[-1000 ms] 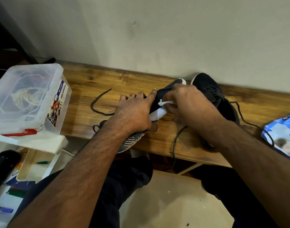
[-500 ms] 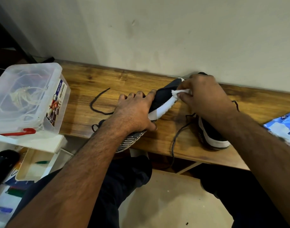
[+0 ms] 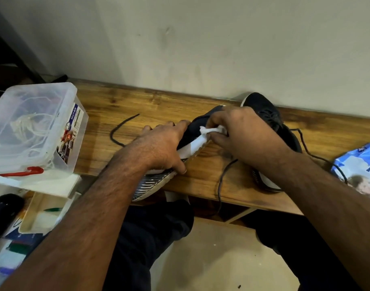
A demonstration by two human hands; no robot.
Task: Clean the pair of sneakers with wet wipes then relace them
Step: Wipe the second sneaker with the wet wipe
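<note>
A dark sneaker (image 3: 195, 131) with a white midsole lies on its side across the front of the wooden shelf (image 3: 121, 106), its striped sole overhanging the edge. My left hand (image 3: 161, 145) grips it over the upper and sole. My right hand (image 3: 240, 131) pinches a crumpled white wet wipe (image 3: 211, 130) against the sneaker's side near the midsole. The second dark sneaker (image 3: 263, 110) stands behind my right hand by the wall, mostly hidden, with its dark lace (image 3: 224, 177) trailing over the shelf edge. A loose dark lace (image 3: 119, 128) lies left of my left hand.
A clear plastic box (image 3: 33, 127) with a red latch stands at the left on a white surface. A blue wet-wipe pack (image 3: 360, 164) lies at the shelf's right end. The wall runs right behind the shelf. My legs are below.
My right hand with the wipe slid back along the sneaker's side from the toe end toward my left hand. The left hand kept its hold.
</note>
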